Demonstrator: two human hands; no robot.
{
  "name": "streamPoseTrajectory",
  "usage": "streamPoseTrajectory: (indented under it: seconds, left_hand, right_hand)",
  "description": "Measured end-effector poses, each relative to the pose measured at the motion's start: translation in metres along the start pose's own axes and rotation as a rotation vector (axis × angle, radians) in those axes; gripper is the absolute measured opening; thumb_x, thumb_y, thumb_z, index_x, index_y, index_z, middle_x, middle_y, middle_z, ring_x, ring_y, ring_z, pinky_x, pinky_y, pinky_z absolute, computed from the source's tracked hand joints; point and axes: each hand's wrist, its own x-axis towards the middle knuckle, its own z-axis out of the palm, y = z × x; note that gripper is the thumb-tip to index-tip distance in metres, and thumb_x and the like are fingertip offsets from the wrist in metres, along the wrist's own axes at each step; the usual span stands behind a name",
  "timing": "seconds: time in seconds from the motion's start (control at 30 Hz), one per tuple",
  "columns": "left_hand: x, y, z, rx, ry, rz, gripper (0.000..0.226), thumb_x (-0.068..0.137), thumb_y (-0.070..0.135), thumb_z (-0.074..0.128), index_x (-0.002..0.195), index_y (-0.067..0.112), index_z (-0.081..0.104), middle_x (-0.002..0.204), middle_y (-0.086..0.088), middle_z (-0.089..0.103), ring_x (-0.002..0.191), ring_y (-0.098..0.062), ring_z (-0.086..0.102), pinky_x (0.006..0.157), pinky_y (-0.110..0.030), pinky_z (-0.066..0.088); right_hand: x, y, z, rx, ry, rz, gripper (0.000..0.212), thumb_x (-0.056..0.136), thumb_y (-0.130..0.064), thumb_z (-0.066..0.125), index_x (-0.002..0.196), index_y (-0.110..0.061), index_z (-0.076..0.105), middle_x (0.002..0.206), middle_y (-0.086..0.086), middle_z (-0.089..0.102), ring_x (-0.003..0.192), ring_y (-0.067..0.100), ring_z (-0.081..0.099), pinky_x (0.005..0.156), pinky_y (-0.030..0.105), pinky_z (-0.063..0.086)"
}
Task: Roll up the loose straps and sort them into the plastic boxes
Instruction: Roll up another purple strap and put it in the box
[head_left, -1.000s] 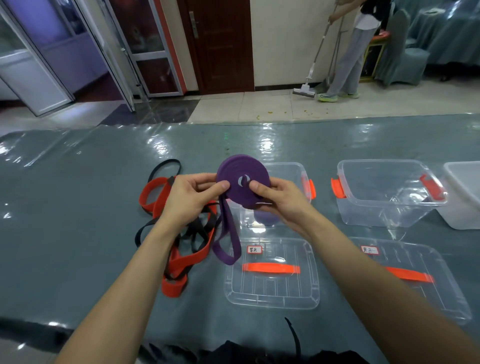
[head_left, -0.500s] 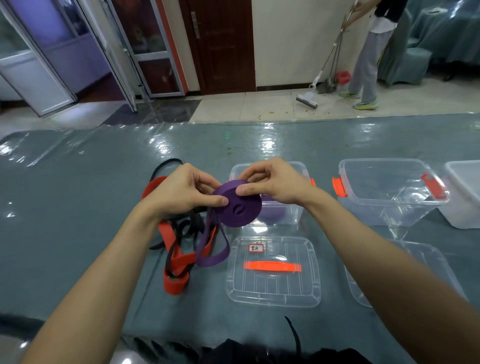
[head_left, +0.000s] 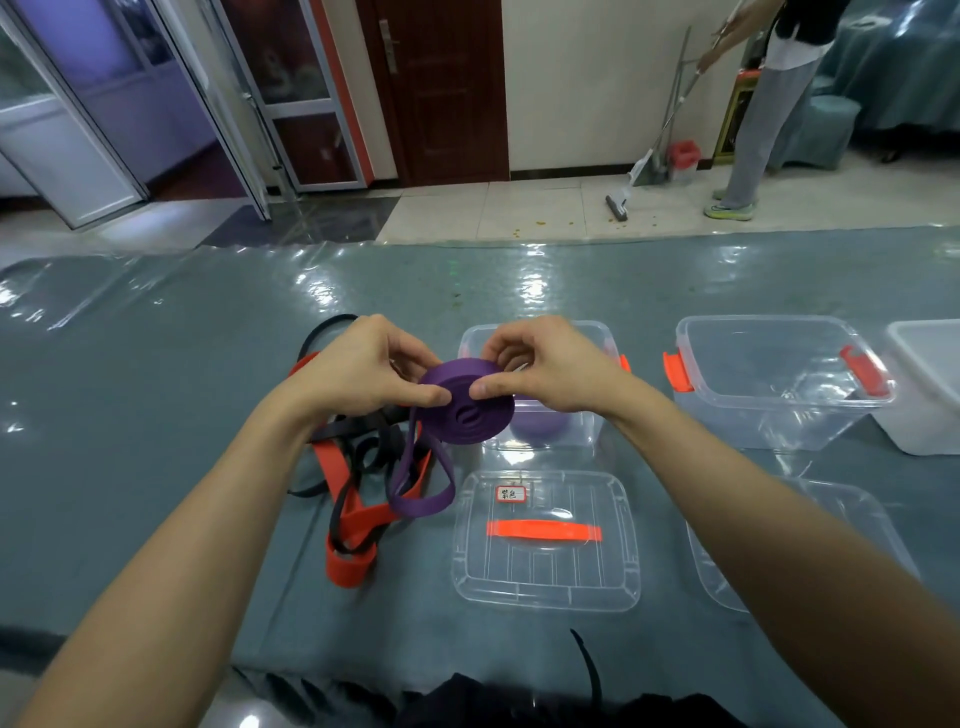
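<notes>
Both hands are up over the table (head_left: 156, 405), and between them sits the purple strap (head_left: 467, 415), wound most of the way into a flat coil. The left hand (head_left: 363, 374) has its grip clamped on the coil's left edge, with the thumb on the face and the fingers behind. The right hand (head_left: 550, 369) pinches the right edge the same way, thumb tip pressed on the top face. So neither grip is apart; both are closed on that coil.

The coil is held in the air, its face tipped towards the wearer, just in front of the open plastic box (head_left: 582, 436). There's a purple roll (head_left: 535, 428) lying in that box, so it looks like the right home for this one.

Now the bit that matters: the loose tail (head_left: 415, 499). It drops off the coil's left side below the left hand and runs down and towards the person. It ends in a loop just beside the lid (head_left: 545, 582), overlapping the red and black straps (head_left: 353, 483) in this view. So the unwound length lies down-left of the coil, and the left hand is the nearer one to feed it.

My read is that the rolling isn't finished. It needs a few more turns to take in that tail, then a short drop forward into the box beyond the right hand. Watch that tail, because it could drag the tangled pile along.
</notes>
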Motion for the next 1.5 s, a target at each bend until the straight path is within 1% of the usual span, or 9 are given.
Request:
streamPoseTrajectory:
  seconds: [0.2, 0.33, 0.47, 0.77, 0.97, 1.1, 1.2, 1.27, 1.5]
  left_hand:
    - [0.007, 0.013, -0.005, 0.264, 0.008, 0.101, 0.014, 0.082, 0.033, 0.094, 0.094, 0.030, 0.087, 0.074, 0.013, 0.080, 0.068, -0.004, 0.076, 0.069, -0.031, 0.061]
    - [-0.003, -0.003, -0.001, -0.068, 0.179, 0.076, 0.033, 0.078, 0.046, 0.094, 0.106, 0.029, 0.086, 0.091, 0.004, 0.084, 0.082, -0.016, 0.081, 0.080, -0.035, 0.065]
    - [-0.014, -0.027, 0.018, -0.328, 0.247, -0.002, 0.033, 0.076, 0.038, 0.092, 0.106, 0.024, 0.086, 0.099, 0.000, 0.086, 0.098, -0.019, 0.083, 0.093, -0.034, 0.065]
    - [-0.006, -0.037, 0.050, -0.739, 0.410, -0.016, 0.034, 0.073, 0.035, 0.096, 0.105, 0.026, 0.088, 0.104, -0.010, 0.085, 0.093, -0.018, 0.083, 0.079, -0.024, 0.064]
    - [0.001, -0.036, 0.028, -0.301, 0.120, -0.020, 0.028, 0.077, 0.032, 0.099, 0.102, 0.031, 0.088, 0.093, -0.001, 0.086, 0.088, -0.016, 0.083, 0.078, -0.028, 0.066]
    - [0.016, -0.015, 0.019, -0.045, 0.033, -0.001, 0.030, 0.078, 0.033, 0.099, 0.106, 0.028, 0.087, 0.090, 0.006, 0.085, 0.089, -0.012, 0.083, 0.089, -0.043, 0.067]
    - [0.015, -0.018, 0.009, -0.198, 0.151, 0.042, 0.029, 0.080, 0.035, 0.097, 0.106, 0.030, 0.086, 0.096, 0.004, 0.086, 0.094, -0.014, 0.083, 0.092, -0.041, 0.067]
    - [0.010, -0.028, 0.007, -0.330, 0.240, 0.052, 0.029, 0.084, 0.041, 0.091, 0.112, 0.032, 0.086, 0.104, 0.002, 0.086, 0.100, -0.016, 0.082, 0.095, -0.040, 0.066]
    - [-0.006, -0.054, 0.044, -0.476, 0.464, 0.063, 0.038, 0.113, 0.038, 0.058, 0.148, 0.028, 0.068, 0.132, 0.000, 0.079, 0.117, -0.025, 0.078, 0.101, -0.050, 0.063]
  right_hand:
    - [0.002, -0.016, 0.001, -0.300, -0.047, -0.100, 0.039, 0.079, -0.041, 0.094, 0.107, -0.018, 0.080, 0.091, 0.000, 0.078, 0.083, 0.022, 0.073, 0.084, 0.046, 0.059]
    - [-0.005, -0.004, -0.008, 0.057, 0.108, -0.018, 0.033, 0.078, -0.023, 0.096, 0.105, -0.011, 0.082, 0.092, 0.004, 0.082, 0.086, 0.026, 0.078, 0.089, 0.043, 0.063]
    - [-0.010, 0.007, -0.010, 0.324, 0.196, 0.032, 0.037, 0.077, -0.011, 0.095, 0.110, -0.005, 0.080, 0.098, 0.012, 0.083, 0.094, 0.034, 0.080, 0.090, 0.043, 0.066]
    - [-0.019, 0.030, 0.032, 0.781, 0.291, 0.179, 0.019, 0.089, -0.006, 0.084, 0.106, -0.006, 0.076, 0.096, 0.011, 0.083, 0.081, 0.020, 0.081, 0.068, 0.027, 0.064]
    - [-0.005, 0.026, 0.009, 0.144, -0.124, 0.124, 0.063, 0.071, -0.036, 0.100, 0.126, -0.027, 0.071, 0.109, -0.006, 0.080, 0.103, 0.011, 0.077, 0.097, 0.031, 0.059]
    - [0.014, 0.006, 0.008, -0.185, -0.177, -0.008, 0.032, 0.078, -0.042, 0.095, 0.093, -0.020, 0.078, 0.074, 0.002, 0.070, 0.062, 0.009, 0.057, 0.066, 0.036, 0.048]
    - [0.015, 0.006, 0.002, 0.057, -0.087, 0.014, 0.031, 0.082, -0.028, 0.093, 0.100, -0.006, 0.079, 0.088, 0.016, 0.078, 0.085, 0.036, 0.074, 0.082, 0.053, 0.061]
    - [0.014, 0.012, -0.001, 0.284, -0.042, 0.059, 0.032, 0.085, -0.016, 0.090, 0.113, -0.004, 0.079, 0.100, 0.015, 0.082, 0.099, 0.037, 0.079, 0.094, 0.055, 0.063]
    - [0.011, 0.024, 0.018, 0.730, 0.214, 0.108, 0.017, 0.089, -0.010, 0.084, 0.105, -0.016, 0.083, 0.104, 0.016, 0.082, 0.093, 0.029, 0.081, 0.077, 0.034, 0.066]
